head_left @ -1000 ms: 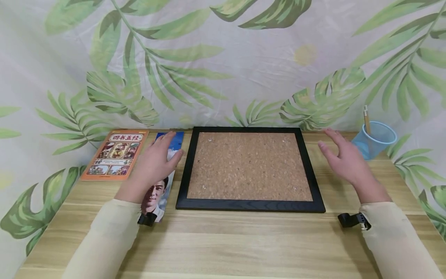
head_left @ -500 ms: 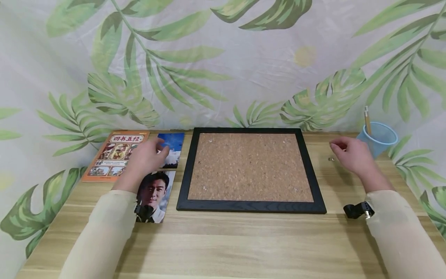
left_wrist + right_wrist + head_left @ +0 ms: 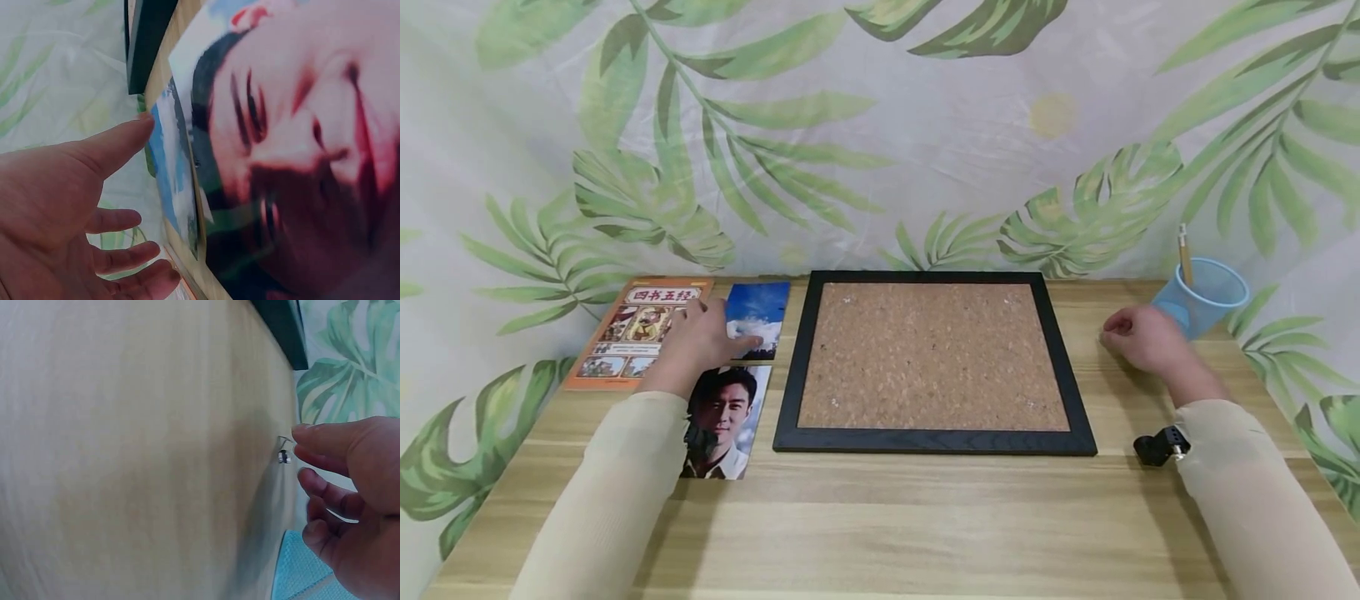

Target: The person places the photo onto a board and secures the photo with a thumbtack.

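My left hand [image 3: 696, 337] is spread with its thumb over a photo of blue sky and clouds [image 3: 756, 312]. Its other fingers overlap an orange comic-style book [image 3: 617, 342]. Below the sky photo lies a portrait photo [image 3: 726, 425], partly behind the left wrist; it looms large in the left wrist view. My right hand [image 3: 1146, 337] is low over the table at right, its thumb and forefinger pinching at a tiny shiny piece [image 3: 284, 456] with a thin, wire-like outline. The other fingers are curled. I cannot tell the kind of this piece.
A black-framed cork board [image 3: 932, 358] lies between the hands, with small clear bits near its corners. A blue mesh pen cup [image 3: 1213, 292] with a pencil [image 3: 1185, 258] stands behind the right hand. A leaf-patterned curtain [image 3: 925, 142] hangs along the table's back.
Both hands have come down towards the table. The right fingers have closed together at the shiny piece, which lay bare half a second ago. The left hand has shifted left, uncovering the two photos.
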Demonstrator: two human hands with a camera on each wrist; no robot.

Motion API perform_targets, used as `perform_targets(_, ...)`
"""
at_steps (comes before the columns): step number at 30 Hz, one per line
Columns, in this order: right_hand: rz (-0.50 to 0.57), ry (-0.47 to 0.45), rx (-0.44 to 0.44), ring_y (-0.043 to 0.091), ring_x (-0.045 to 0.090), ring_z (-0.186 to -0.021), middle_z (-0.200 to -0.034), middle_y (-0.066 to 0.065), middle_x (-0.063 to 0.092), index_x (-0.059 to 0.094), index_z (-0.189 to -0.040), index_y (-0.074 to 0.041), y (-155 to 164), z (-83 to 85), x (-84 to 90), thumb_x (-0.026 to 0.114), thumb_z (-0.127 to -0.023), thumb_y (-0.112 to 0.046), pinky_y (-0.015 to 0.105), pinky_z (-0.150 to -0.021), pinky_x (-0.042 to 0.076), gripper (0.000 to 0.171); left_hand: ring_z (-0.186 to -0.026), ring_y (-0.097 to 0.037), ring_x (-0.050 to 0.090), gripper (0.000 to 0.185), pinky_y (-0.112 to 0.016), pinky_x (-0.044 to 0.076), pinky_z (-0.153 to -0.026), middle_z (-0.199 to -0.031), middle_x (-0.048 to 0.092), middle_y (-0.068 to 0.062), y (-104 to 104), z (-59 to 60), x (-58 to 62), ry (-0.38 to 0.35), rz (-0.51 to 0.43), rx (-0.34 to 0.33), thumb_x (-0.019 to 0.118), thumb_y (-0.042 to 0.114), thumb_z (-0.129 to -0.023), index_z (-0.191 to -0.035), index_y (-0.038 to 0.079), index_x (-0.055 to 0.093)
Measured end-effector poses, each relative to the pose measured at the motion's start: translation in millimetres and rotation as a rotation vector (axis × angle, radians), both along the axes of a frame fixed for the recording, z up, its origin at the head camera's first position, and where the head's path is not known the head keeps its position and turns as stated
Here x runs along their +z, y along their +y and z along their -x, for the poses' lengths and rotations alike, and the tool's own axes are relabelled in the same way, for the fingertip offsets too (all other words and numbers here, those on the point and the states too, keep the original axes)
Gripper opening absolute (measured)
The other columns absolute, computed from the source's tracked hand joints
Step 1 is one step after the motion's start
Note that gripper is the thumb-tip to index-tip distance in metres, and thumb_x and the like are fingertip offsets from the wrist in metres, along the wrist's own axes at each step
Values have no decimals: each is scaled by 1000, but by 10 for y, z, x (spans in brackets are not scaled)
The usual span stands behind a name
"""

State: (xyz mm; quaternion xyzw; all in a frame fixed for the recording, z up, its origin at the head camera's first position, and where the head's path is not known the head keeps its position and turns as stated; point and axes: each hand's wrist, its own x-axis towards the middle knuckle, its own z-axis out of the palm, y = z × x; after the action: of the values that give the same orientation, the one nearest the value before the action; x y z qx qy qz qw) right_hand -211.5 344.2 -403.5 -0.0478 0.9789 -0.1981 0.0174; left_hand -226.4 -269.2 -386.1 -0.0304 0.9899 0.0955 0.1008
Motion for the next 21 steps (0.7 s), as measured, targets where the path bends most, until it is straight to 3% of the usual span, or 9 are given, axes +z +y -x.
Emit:
perform_targets(4,-13,15,0,29,58,-80,-84,15,65,68,-95,2,-13,20,-30,64,-89,-19,39,-69,42,22,-128,-64,11,103,-72,29,-93,-141,14,-43,-29,10,-5,-53,-16,7,63,60,-82,-146,-8,19)
perform_targets(8,-8,29,-1,30,59,-81,-84,15,67,70,-93,2,-15,24,-52,65,-89,-18,43,-72,44,21,-128,-65,10,103,-73,28,-92,-142,10,-43,-53,25,-26,-72,-47,12,65,56,-82,-148,-7,17)
perform_targets(12,-5,46,-6,31,60,-81,-84,16,67,70,-91,2,0,12,-71,65,-89,-16,45,-73,44,19,-126,-61,21,98,-69,31,-94,-142,15,-42,-59,41,-54,-50,-101,21,68,49,-83,-148,-5,19)
perform_targets(15,-1,53,-13,31,59,-81,-84,15,67,70,-92,2,5,-1,-79,64,-89,-16,45,-72,44,19,-122,-55,34,85,-64,37,-93,-140,26,-38,-81,46,-78,-13,-188,14,68,36,-86,-146,-5,24)
perform_targets(21,55,77,-39,31,57,-83,-93,18,66,68,-96,0,-16,-41,-40,61,-91,-20,43,-70,43,22,-111,-45,50,62,-54,45,-82,-134,43,-29,-176,55,-92,50,-345,21,60,23,-93,-145,2,34)
